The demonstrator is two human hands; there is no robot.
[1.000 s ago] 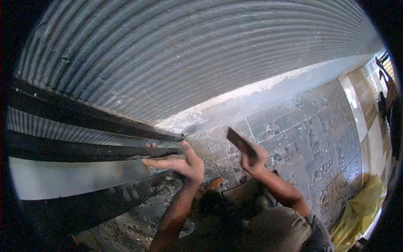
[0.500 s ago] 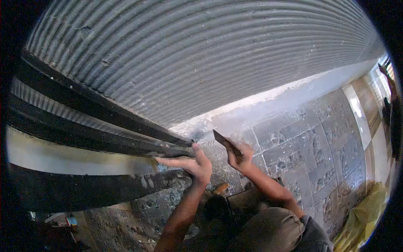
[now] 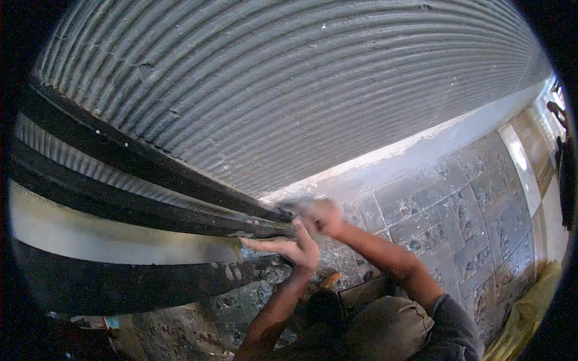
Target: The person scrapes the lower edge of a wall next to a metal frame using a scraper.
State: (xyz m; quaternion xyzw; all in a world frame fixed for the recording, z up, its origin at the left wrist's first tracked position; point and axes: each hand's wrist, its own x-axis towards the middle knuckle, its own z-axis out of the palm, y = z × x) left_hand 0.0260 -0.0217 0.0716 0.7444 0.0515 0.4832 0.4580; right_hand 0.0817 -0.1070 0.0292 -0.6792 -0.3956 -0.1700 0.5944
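My left hand (image 3: 292,248) lies against the end of a dark post frame (image 3: 198,218), thumb raised and fingers stretched out along it. Just beyond the thumb is my right hand (image 3: 325,218), smeared by motion, its fingers closed round a flat dark rectangular blade (image 3: 294,209). That blade is at the lower end of the frame's upper bar, by the foot of the corrugated wall; whether it touches the bar is too blurred to tell. Below the hands, a small orange-brown piece (image 3: 330,279) rests on the floor beside my legs; its kind is unclear.
Ridged grey corrugated metal (image 3: 289,102) rises in front, above a pale wall base (image 3: 385,150). Patterned grey tiles (image 3: 433,222) cover the floor. A lower dark beam (image 3: 132,280) runs left. Yellowish sheeting (image 3: 533,313) lies at the lower right. My bent knee (image 3: 388,325) is close below.
My right hand has swung left with the blade, from apart over the floor to the bar's end beside my left thumb. The left hand keeps its place on the frame; the view has shifted slightly.
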